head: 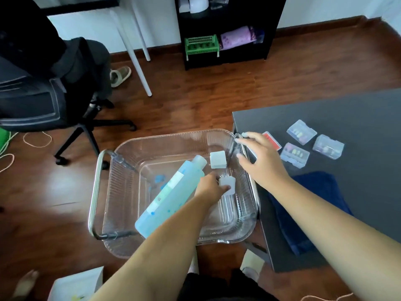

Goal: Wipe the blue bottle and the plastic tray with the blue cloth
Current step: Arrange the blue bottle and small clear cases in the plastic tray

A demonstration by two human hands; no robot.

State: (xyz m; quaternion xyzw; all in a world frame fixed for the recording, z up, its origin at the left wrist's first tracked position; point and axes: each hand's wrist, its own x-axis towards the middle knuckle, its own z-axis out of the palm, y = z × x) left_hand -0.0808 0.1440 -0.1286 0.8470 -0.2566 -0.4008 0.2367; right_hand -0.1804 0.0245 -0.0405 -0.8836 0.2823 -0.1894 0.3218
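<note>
A clear ribbed plastic tray (pixel 121 192) with metal handles sits off the left edge of a dark table. Inside it lies a light blue bottle (pixel 169 196) on its side, cap pointing away from me. Two small white blocks are in the tray: one (pixel 218 160) at the far right, the other (pixel 227 185) pinched by my left hand (pixel 211 189), which reaches into the tray. My right hand (pixel 260 161) grips the tray's right handle and rim. The dark blue cloth (pixel 308 211) lies flat on the table, under my right forearm.
On the dark table (pixel 347 118) lie three small clear cases (pixel 301 131) and a red card (pixel 272 140). A black office chair (pixel 43 94) stands at the left, white table legs (pixel 138 61) and a black shelf (pixel 223 40) beyond. A box sits on the floor near my foot.
</note>
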